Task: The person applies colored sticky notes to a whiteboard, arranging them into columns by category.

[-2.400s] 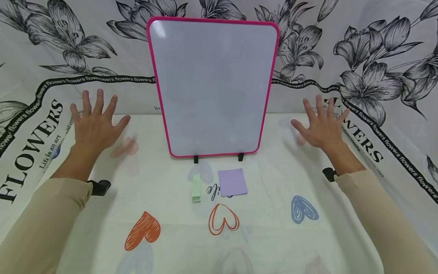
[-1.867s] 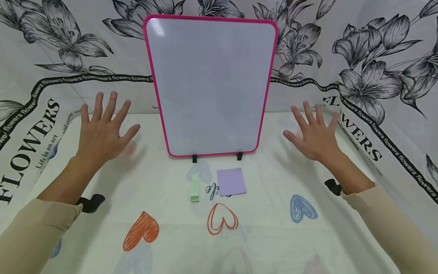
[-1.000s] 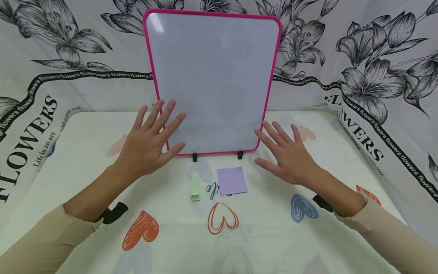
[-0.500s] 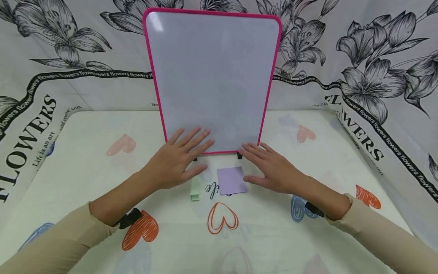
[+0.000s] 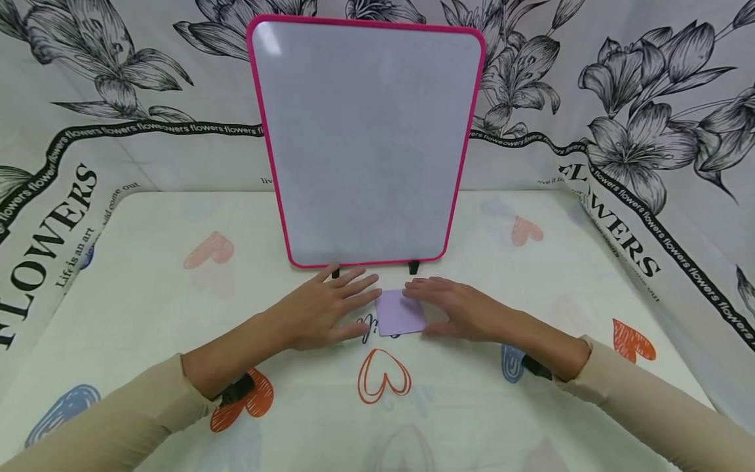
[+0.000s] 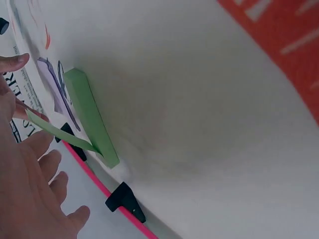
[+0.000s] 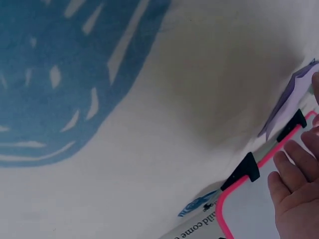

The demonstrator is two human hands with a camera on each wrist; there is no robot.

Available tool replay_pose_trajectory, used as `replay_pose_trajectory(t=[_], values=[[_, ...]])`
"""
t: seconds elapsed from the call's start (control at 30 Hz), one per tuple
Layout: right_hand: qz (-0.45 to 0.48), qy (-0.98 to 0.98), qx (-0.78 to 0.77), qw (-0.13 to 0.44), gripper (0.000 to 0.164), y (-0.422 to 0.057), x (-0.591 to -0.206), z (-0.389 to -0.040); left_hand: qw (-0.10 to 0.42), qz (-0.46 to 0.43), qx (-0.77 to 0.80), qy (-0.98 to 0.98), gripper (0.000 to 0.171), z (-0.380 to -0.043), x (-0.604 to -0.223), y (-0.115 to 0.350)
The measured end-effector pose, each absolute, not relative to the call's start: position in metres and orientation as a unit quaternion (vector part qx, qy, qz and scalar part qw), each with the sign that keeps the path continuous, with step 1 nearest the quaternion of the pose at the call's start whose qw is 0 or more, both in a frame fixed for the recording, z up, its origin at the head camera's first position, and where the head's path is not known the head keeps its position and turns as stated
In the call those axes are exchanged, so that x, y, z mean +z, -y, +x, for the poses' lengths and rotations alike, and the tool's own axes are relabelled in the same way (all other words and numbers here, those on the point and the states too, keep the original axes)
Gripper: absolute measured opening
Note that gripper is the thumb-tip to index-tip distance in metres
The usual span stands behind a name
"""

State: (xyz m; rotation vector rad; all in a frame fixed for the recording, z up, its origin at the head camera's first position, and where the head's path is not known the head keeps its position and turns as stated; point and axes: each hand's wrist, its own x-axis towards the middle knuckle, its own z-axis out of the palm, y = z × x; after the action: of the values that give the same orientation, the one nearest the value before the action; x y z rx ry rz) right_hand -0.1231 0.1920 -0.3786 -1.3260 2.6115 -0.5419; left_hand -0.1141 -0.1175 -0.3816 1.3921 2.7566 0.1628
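Note:
My left hand (image 5: 324, 313) is over the spot of a green sticky-note block, which it hides in the head view. In the left wrist view the narrow green block (image 6: 92, 117) lies on the cloth, its top strip curling up at one end toward the fingers. These fingers are spread and extended. A square purple sticky-note pad (image 5: 400, 316) lies between the two hands. My right hand (image 5: 466, 311) reaches in from the right, fingers extended over the pad's upper right corner and thumb by its lower right corner. The right wrist view shows the pad (image 7: 291, 97) with lifted sheet edges.
A whiteboard (image 5: 366, 144) with a pink frame stands upright behind the hands on small black feet (image 5: 414, 267). The white tablecloth (image 5: 330, 426) has printed hearts and lettering. A flower-printed cloth (image 5: 200, 157) hangs behind and along the sides.
Both hands have moved in from the sides, past the board's lower edge, and down to the sticky notes. The left hand now covers the green block. The pads and the board stay in place.

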Motion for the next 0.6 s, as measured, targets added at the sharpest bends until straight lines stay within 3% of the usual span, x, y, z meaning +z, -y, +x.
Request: replay_pose_trajectory(t=[0.6], values=[[-0.460,-0.870,-0.155,0.082,0.060,-0.192,-0.385,-0.123,0.056,0.460,0.041,-0.885,0.063,-0.108,-0.393,0.113]])
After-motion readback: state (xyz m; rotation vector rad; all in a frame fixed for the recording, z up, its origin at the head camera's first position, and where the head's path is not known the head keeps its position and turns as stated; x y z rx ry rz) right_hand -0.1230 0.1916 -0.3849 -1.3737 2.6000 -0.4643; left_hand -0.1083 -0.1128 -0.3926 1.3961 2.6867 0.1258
